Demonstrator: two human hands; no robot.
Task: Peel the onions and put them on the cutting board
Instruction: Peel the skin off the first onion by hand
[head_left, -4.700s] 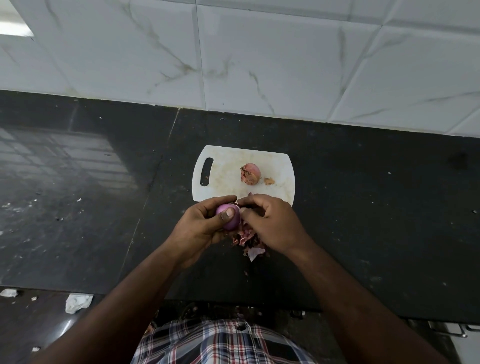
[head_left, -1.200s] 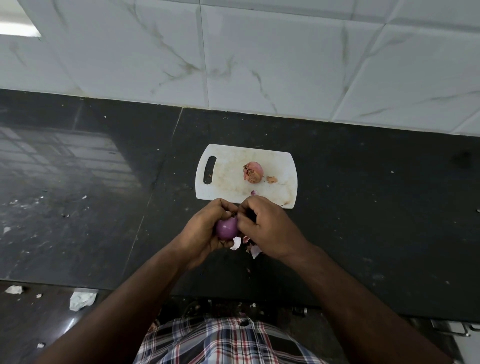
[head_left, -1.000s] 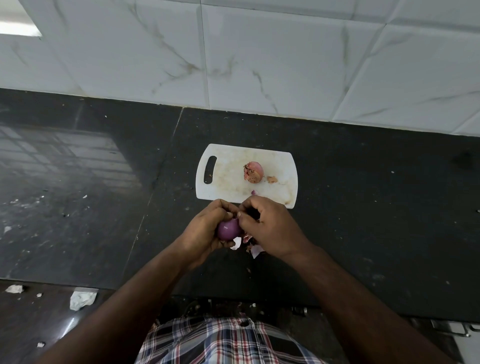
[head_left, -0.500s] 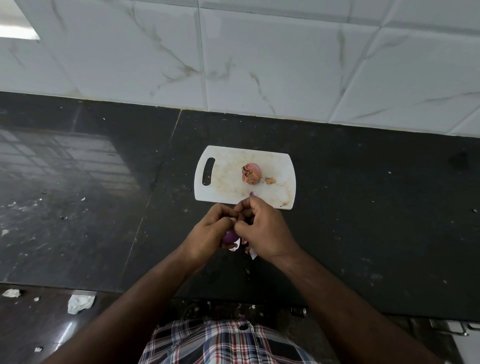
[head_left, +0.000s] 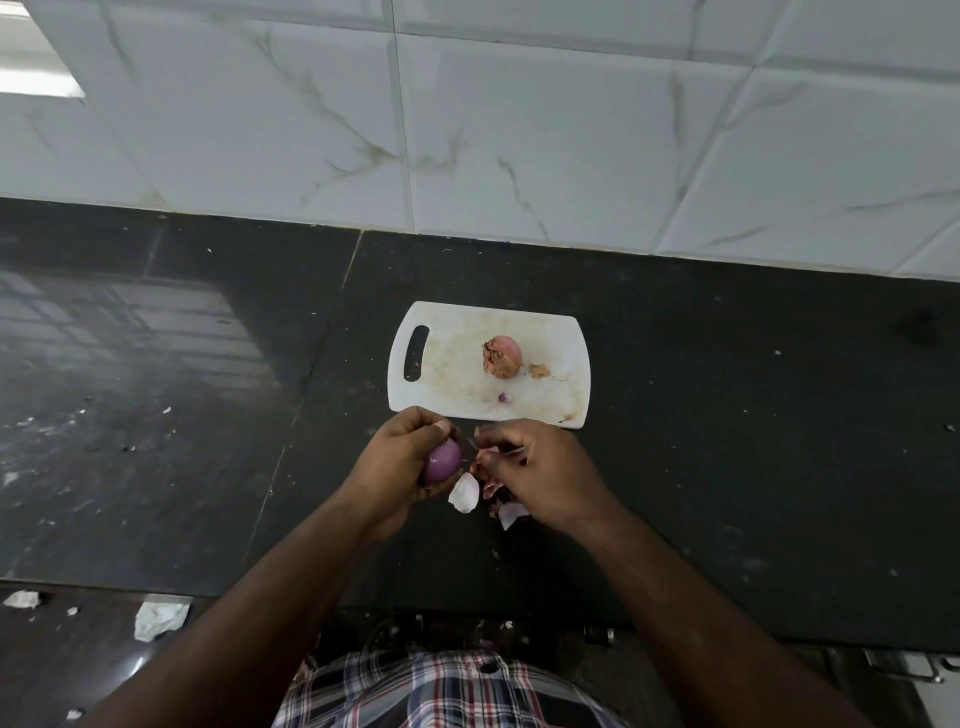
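Left hand (head_left: 402, 467): fingers curled round a peeled purple onion (head_left: 442, 461), held above the black table (head_left: 727, 467).
Right hand (head_left: 535, 475): just beside the onion, fingers pinching a strip of skin (head_left: 501, 453).
Loose peels (head_left: 464, 493): on the table below both hands' fingers.
Cutting board (head_left: 452, 387): white, just beyond the fingers.
Second onion (head_left: 502, 355): on the board, dry skin partly on.
Skin scraps (head_left: 538, 370): on the board beside it.
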